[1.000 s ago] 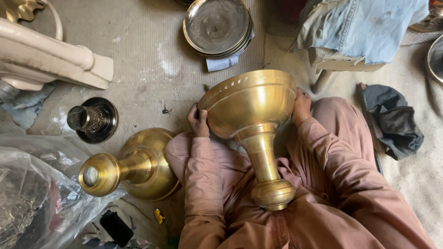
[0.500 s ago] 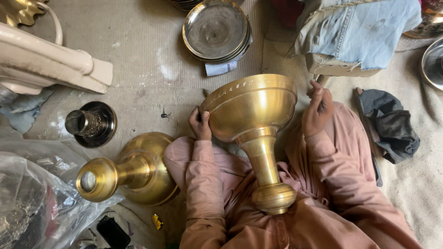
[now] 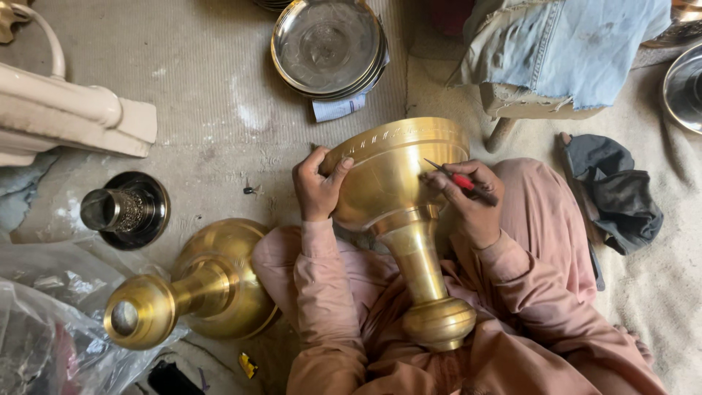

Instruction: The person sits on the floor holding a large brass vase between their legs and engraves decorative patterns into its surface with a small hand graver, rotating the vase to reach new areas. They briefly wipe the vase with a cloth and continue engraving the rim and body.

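A large brass goblet-shaped vessel (image 3: pixel 398 190) lies tilted in my lap, its wide bowl pointing away and its round foot near my body. My left hand (image 3: pixel 316 186) grips the left rim of the bowl, thumb over the edge. My right hand (image 3: pixel 468 197) holds a thin tool with a red handle (image 3: pixel 459 181), its dark tip resting on the bowl's right side. Both sleeves are pink.
A second brass vessel (image 3: pixel 194 292) lies on its side at my left. A dark metal stand (image 3: pixel 124 210) sits beyond it. Stacked steel plates (image 3: pixel 327 45) lie ahead, a blue denim cloth (image 3: pixel 570 47) at upper right, dark rags (image 3: pixel 610 190) on the right, plastic bags (image 3: pixel 44 329) at lower left.
My right hand left the bowl's far rim and now holds the red-handled tool against its side. My left hand shifted up onto the rim. The camera has moved closer.
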